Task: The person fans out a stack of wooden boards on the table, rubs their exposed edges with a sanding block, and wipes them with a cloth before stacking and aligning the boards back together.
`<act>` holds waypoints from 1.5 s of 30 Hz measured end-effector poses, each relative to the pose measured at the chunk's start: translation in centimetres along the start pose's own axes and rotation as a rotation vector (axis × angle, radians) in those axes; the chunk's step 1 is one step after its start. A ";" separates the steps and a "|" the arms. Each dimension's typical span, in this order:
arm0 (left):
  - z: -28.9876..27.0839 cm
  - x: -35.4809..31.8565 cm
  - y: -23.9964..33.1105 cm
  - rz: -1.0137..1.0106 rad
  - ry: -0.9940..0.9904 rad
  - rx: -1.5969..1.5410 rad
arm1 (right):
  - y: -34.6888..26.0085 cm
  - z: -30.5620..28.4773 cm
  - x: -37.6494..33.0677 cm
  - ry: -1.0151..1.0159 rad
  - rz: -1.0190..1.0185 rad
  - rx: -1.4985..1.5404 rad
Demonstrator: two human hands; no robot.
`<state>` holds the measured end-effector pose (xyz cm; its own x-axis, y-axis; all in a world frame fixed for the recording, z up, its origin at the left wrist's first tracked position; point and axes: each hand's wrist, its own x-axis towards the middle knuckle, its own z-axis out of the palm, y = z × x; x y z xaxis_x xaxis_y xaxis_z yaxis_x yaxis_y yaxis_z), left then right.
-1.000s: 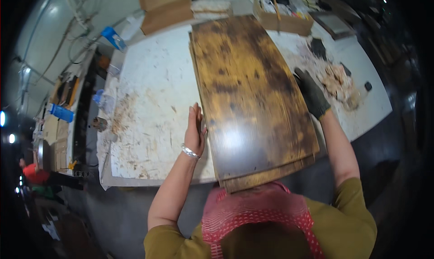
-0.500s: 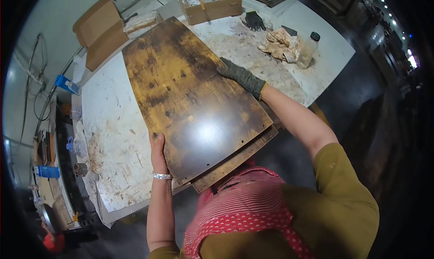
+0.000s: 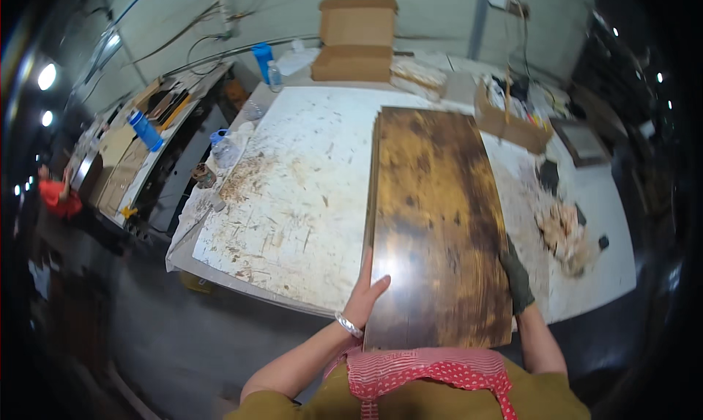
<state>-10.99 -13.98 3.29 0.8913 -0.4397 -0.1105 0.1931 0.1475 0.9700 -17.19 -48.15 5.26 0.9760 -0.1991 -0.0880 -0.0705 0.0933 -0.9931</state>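
Note:
A stack of brown, mottled wood-grain boards lies on the white table, its near end against my apron. My bare left hand grips the stack's left edge near the front, thumb on the top board and fingers at the side. My right hand, in a dark grey glove, holds the opposite edge; its fingers are partly hidden at the board's side. Several board edges show along the left of the stack, lined up closely.
The stained white table extends left. An open cardboard box stands behind. At the right are a cardboard box of odds and ends, a dark glove, a crumpled cloth and a frame. Far left, a person in red stands.
My view has turned left. The boards, staggered at the near end before, now look lined up and point straight away from me. My right hand sits nearer to me along the edge.

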 end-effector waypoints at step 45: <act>-6.3 14.7 -8.4 0.253 -0.019 0.730 | 2.3 2.1 9.5 0.165 0.285 0.460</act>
<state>3.07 -16.11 -7.87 0.8637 -0.4867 0.1311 -0.3411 -0.3728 0.8630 -7.62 -47.80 2.30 0.8838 -0.2505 -0.3951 -0.1933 0.5736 -0.7960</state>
